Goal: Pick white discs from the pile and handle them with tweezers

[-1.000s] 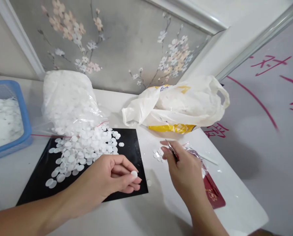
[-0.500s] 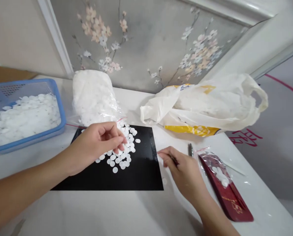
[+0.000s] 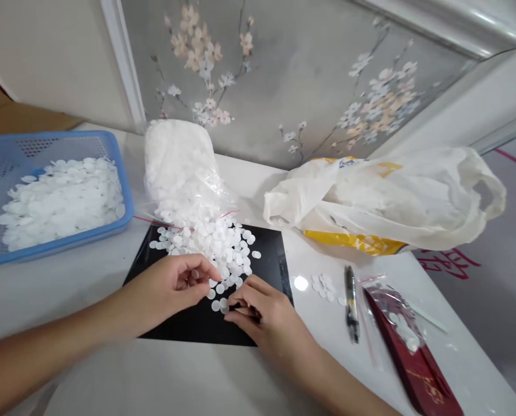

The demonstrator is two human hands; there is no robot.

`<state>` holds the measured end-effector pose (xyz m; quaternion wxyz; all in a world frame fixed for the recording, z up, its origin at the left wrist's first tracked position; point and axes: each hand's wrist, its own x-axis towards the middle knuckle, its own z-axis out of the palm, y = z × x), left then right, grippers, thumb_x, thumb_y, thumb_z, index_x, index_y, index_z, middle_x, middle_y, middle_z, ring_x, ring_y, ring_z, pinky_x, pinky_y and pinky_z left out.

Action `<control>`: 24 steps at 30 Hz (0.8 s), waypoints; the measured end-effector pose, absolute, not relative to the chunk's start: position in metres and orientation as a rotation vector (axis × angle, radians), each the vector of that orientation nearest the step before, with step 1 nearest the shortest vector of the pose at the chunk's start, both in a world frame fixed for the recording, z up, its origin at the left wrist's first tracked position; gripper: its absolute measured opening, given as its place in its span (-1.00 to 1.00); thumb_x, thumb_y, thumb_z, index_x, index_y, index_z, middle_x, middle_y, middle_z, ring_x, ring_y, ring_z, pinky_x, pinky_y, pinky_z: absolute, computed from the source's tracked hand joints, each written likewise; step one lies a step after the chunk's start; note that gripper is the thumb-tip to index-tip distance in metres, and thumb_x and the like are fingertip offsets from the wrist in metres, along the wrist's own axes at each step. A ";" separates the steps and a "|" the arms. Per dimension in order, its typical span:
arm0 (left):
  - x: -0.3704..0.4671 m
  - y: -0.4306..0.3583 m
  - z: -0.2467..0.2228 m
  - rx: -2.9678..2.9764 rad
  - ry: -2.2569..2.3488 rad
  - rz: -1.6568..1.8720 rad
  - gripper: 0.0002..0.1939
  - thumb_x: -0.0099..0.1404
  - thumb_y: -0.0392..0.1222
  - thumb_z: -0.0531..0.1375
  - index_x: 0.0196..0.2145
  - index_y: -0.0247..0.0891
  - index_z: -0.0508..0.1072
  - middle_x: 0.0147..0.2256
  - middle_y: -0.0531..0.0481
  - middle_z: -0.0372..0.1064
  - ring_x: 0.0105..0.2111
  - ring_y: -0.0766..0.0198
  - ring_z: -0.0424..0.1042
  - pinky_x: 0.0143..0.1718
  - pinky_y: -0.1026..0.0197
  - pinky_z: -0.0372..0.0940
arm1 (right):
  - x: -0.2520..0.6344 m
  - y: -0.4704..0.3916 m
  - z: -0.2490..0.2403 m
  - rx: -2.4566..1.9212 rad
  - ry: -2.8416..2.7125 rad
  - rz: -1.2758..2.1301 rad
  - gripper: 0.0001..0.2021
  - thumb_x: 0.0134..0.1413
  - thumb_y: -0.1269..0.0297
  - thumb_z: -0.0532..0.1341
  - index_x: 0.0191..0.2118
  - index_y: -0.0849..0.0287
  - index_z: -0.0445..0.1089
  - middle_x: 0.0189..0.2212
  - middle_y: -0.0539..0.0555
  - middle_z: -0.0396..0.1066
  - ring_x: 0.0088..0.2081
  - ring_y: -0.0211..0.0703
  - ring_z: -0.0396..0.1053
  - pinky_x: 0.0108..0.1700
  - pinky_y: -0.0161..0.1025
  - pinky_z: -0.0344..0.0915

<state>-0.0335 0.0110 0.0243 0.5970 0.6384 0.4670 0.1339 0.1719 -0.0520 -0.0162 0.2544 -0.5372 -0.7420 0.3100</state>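
Many white discs [image 3: 223, 248] lie heaped on a black sheet [image 3: 184, 326], in front of an open clear bag [image 3: 182, 164] full of more discs. My left hand [image 3: 182, 283] is over the near left side of the heap, fingers curled round some white discs that show between them. At the near right edge of the heap is my right hand [image 3: 258, 312], its fingers closed on a thin dark tool, with the tips beside a few loose discs. Most of the tool is hidden by the hand.
A blue basket [image 3: 125, 196] of discs stands at the left. On the right are a white and yellow plastic bag [image 3: 370, 202], a small group of discs [image 3: 325, 287], a pen [image 3: 351, 303] and a red packet [image 3: 418, 370] under a small clear bag.
My right hand has moved left from the sheet's right edge to the heap. My left hand is lower and nearer the front of the heap. The camera view has shifted slightly.
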 end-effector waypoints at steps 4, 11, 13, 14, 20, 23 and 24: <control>-0.033 0.003 0.011 1.788 1.098 0.283 -0.84 0.26 -0.22 0.08 -0.27 -0.16 0.46 -0.50 0.14 0.24 -0.53 0.34 0.19 -0.50 0.31 0.07 | 0.184 -0.050 -0.015 -1.491 -1.896 0.766 -0.90 0.17 0.42 0.19 -0.24 0.11 0.44 -0.42 -0.01 0.37 -0.47 -0.26 0.35 -0.42 -0.36 0.32; -0.027 0.002 0.007 2.209 1.080 0.196 -0.81 0.33 -0.29 0.02 -0.39 -0.16 0.38 -0.40 0.08 0.33 -0.42 0.27 0.31 -0.44 0.27 0.06 | 0.192 -0.046 -0.016 -1.461 -1.860 0.741 -0.80 0.21 0.48 0.10 -0.26 0.13 0.46 -0.38 0.04 0.39 -0.39 -0.24 0.41 -0.36 -0.35 0.36; -0.026 0.003 0.003 2.268 1.086 0.159 -0.82 0.33 -0.30 0.02 -0.39 -0.16 0.37 -0.39 0.08 0.34 -0.41 0.26 0.33 -0.46 0.27 0.03 | 0.188 -0.047 -0.019 -1.414 -1.908 0.761 -0.77 0.22 0.50 0.08 -0.22 0.12 0.47 -0.37 0.04 0.36 -0.40 -0.26 0.39 -0.38 -0.36 0.35; -0.026 0.003 0.000 2.290 1.090 0.144 -0.83 0.34 -0.30 0.03 -0.38 -0.16 0.36 -0.39 0.08 0.34 -0.41 0.27 0.33 -0.46 0.27 0.03 | 0.186 -0.048 -0.020 -1.402 -1.937 0.762 -0.76 0.22 0.50 0.08 -0.19 0.12 0.47 -0.37 0.04 0.33 -0.42 -0.27 0.38 -0.40 -0.36 0.33; -0.028 0.001 -0.005 2.364 1.122 0.126 -0.85 0.32 -0.28 0.01 -0.40 -0.17 0.29 -0.43 0.08 0.31 -0.46 0.27 0.29 -0.47 0.26 0.02 | 0.184 -0.051 -0.019 -1.414 -2.043 0.778 -0.85 0.14 0.52 0.18 -0.30 0.15 0.45 -0.36 0.02 0.30 -0.48 -0.30 0.30 -0.45 -0.36 0.27; -0.027 0.001 0.003 2.355 1.135 0.058 -0.89 0.26 -0.32 0.01 -0.41 -0.18 0.25 -0.44 0.08 0.30 -0.50 0.29 0.25 -0.48 0.27 0.02 | 0.186 -0.052 -0.017 -1.466 -2.017 0.863 -0.89 0.09 0.52 0.25 -0.37 0.17 0.41 -0.36 0.00 0.30 -0.52 -0.33 0.29 -0.47 -0.38 0.26; -0.026 0.000 0.006 2.340 1.133 0.042 -0.89 0.24 -0.34 0.01 -0.41 -0.18 0.24 -0.44 0.09 0.29 -0.50 0.29 0.24 -0.48 0.27 0.02 | 0.186 -0.052 -0.017 -1.481 -2.004 0.868 -0.89 0.10 0.52 0.24 -0.35 0.16 0.41 -0.37 -0.01 0.30 -0.52 -0.34 0.29 -0.47 -0.38 0.26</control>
